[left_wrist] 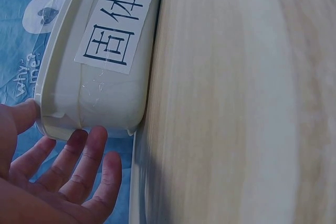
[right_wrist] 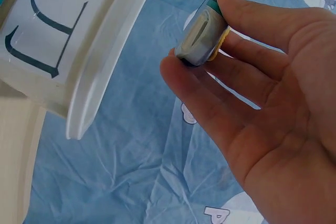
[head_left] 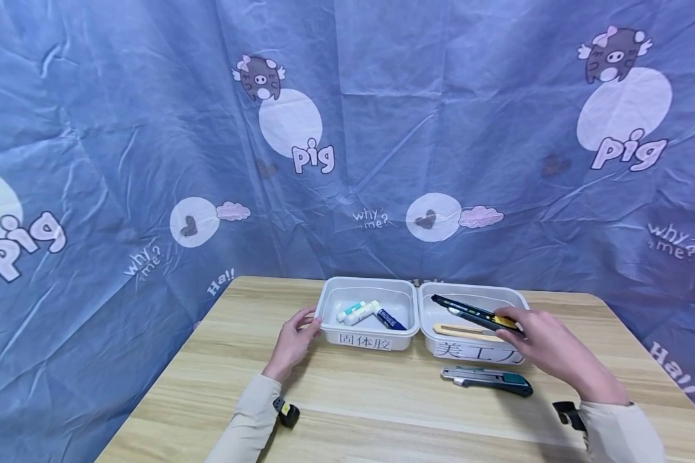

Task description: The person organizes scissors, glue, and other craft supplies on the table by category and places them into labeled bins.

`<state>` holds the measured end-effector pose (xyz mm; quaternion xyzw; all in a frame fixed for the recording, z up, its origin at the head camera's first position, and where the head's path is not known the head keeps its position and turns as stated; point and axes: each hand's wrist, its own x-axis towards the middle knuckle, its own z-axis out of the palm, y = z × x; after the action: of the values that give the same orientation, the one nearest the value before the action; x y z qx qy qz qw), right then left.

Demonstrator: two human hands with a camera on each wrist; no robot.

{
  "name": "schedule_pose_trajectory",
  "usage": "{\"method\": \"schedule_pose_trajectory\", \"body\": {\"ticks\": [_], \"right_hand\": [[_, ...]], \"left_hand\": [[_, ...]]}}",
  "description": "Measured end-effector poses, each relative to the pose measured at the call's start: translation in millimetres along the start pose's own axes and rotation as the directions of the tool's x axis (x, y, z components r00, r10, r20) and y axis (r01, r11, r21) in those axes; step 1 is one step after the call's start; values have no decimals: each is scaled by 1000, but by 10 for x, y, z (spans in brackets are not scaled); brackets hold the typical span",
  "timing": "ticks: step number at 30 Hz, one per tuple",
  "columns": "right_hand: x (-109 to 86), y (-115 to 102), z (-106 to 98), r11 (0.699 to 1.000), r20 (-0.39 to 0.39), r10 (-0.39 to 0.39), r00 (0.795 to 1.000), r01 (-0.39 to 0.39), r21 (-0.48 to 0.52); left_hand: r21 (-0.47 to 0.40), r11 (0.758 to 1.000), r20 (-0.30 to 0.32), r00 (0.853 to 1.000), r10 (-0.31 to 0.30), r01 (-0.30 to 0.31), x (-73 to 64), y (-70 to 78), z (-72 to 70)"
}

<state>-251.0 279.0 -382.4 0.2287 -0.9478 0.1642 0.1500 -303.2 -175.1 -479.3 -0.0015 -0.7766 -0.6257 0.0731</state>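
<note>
My left hand (head_left: 292,344) is at the left end of a white plastic box (head_left: 330,329); in the left wrist view its thumb and fingertips hold the rim corner (left_wrist: 50,121). Glue sticks (head_left: 361,313) lie inside that box. Over the right-hand white box (head_left: 428,341), my right hand (head_left: 535,337) grips a black utility knife (head_left: 460,305) with a yellow part, tilted with its tip toward the far left. A second dark handle shows just beneath it; whether it is separate I cannot tell. A yellow utility knife (head_left: 457,331) lies in this box.
A grey and green utility knife (head_left: 486,379) lies on the wooden table (head_left: 370,411) in front of the right box. Both boxes carry printed front labels and stand side by side at the table's back. A blue patterned cloth (head_left: 382,128) hangs behind.
</note>
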Motion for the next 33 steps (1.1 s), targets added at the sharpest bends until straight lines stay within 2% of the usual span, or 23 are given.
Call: {"method": "schedule_pose_trajectory", "body": {"ticks": [6, 17, 33], "right_hand": [[-2, 48, 18, 1000, 10, 25, 1000, -25, 8], [-8, 126, 52, 999, 20, 52, 998, -53, 1], [-24, 191, 108, 998, 34, 63, 997, -63, -4]], "left_hand": [[-8, 1000, 4, 1000, -1, 1, -2, 8, -4], [-18, 999, 11, 999, 32, -32, -27, 12, 3], [8, 1000, 0, 1000, 22, -22, -25, 14, -2]]}}
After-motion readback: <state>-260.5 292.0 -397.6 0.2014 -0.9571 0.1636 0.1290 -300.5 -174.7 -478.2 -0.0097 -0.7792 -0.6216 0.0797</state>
